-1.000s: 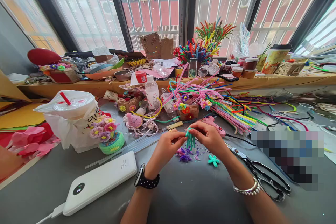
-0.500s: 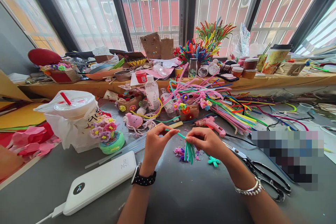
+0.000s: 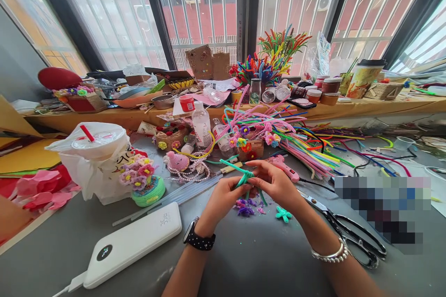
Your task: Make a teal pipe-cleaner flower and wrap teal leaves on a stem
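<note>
Centre of the frame, just below the middle: left hand (image 3: 223, 197) and right hand (image 3: 275, 183) pressed close together, both pinching a teal pipe cleaner (image 3: 240, 174). Left fingers closed on its bent lower part, right fingertips clamped on it from the other side, a free end poking up and to the left toward the pearl beads (image 3: 190, 172). Held just above the grey table (image 3: 251, 260), not resting on it. Directly under the hands, a small heap of purple scraps (image 3: 245, 207); just to the right of that, a little teal flower shape (image 3: 283, 214) lying flat. Black watch (image 3: 198, 240) on the left wrist, silver bracelet (image 3: 331, 254) on the right. Lower left, a white power bank (image 3: 132, 243) with its cable running off the bottom edge. Right of centre, black-handled scissors (image 3: 351, 234) lying beside the right forearm. Behind the hands, a pink glue gun (image 3: 285, 167), then a big sprawl of coloured pipe cleaners (image 3: 306, 146) fanning toward the right. Left of centre, a lidded drink cup with a red straw (image 3: 95, 139) in a white bag, and near it a green round base topped with small flowers (image 3: 144, 181). Clear bottle (image 3: 202, 125) standing upright farther back, cluttered shelf under the windows beyond.
</note>
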The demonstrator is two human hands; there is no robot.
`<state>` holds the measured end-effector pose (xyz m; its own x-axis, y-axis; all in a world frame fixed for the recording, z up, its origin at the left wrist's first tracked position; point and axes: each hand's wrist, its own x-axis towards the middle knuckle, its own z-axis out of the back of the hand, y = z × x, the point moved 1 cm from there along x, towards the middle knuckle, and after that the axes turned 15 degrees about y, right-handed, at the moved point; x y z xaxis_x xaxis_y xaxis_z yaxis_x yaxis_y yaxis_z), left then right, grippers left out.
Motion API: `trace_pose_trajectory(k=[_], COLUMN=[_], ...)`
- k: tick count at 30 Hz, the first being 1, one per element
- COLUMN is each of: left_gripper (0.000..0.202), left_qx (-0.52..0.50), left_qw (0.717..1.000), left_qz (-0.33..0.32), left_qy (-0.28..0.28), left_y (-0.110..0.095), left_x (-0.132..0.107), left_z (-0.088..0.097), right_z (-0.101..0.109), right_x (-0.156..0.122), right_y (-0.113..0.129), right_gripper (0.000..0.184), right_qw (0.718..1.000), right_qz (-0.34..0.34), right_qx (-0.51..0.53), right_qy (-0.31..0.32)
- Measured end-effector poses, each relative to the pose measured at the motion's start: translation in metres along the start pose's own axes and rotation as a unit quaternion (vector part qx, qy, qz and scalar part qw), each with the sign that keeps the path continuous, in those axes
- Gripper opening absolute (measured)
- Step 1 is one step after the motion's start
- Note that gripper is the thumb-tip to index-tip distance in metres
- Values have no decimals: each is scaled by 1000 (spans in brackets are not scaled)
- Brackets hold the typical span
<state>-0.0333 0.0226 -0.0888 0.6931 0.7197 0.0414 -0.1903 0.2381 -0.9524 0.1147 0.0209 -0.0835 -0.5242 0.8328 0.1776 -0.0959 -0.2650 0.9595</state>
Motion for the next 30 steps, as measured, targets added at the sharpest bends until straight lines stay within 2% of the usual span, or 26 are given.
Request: trace_pose_trajectory(k=[3, 6, 9, 11, 13, 16, 18, 22, 30], left_gripper=[26, 26, 29, 35, 37, 37, 33, 27, 28], left_qx=[0, -10, 25, 55, 74, 77, 37, -72, -157], left_qw=[1000, 1000, 998, 996, 993, 989, 989, 985, 977], left_qz=[-3, -21, -34, -19, 3, 30, 28, -22, -25], left_qy=[2, -21, -43, -63, -88, -122, -141, -157, -142], left_y=[-1, -2, -4, -5, -4, -1, 2, 5, 5], left_x=[0, 2, 4, 5, 5, 5, 5, 7, 6], left_z=[2, 2, -1, -3, -5, -5, -4, -2, -3], right_z=[1, 0, -2, -4, -5, -4, -3, -1, 0], right_x=[-1, -2, -2, -3, -3, -3, -3, -5, -7], right_y=[-1, 0, 2, 4, 5, 6, 8, 11, 15], right_gripper=[22, 14, 9, 5, 5, 15, 18, 15, 8], right_qw=[999, 994, 988, 988, 987, 984, 982, 982, 974], right_qz=[-6, -9, 2, 6, 7, 14, 18, 26, 24], right_qx=[-32, -109, -151, -152, -159, -177, -185, -184, -222], right_qy=[-13, -31, -40, -29, -24, -35, -40, -36, -36])
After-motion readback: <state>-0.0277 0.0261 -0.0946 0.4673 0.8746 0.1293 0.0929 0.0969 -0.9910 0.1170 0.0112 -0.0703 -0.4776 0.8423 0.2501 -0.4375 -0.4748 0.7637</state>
